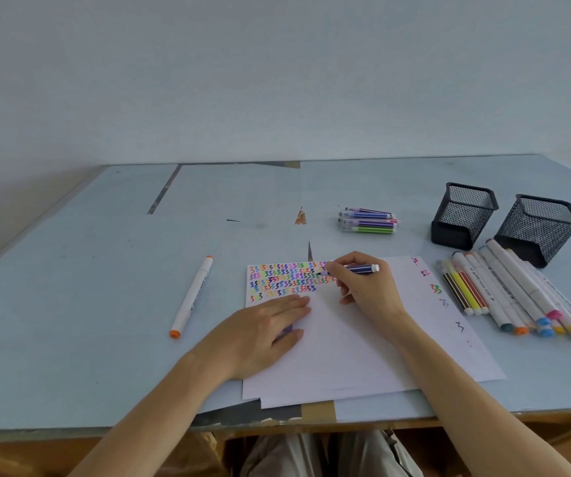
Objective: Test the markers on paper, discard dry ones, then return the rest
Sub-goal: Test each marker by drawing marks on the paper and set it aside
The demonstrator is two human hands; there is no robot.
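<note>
On paper (363, 339), one marker (363, 268), two cups (463, 215)

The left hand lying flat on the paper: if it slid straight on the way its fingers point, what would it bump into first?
The left hand points up and right across the paper. It would probably meet the right hand, which holds the purple marker, just ahead; depth is hard to judge.

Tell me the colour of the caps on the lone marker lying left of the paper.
Orange at both ends of the lone marker, white barrel; head view.
</note>
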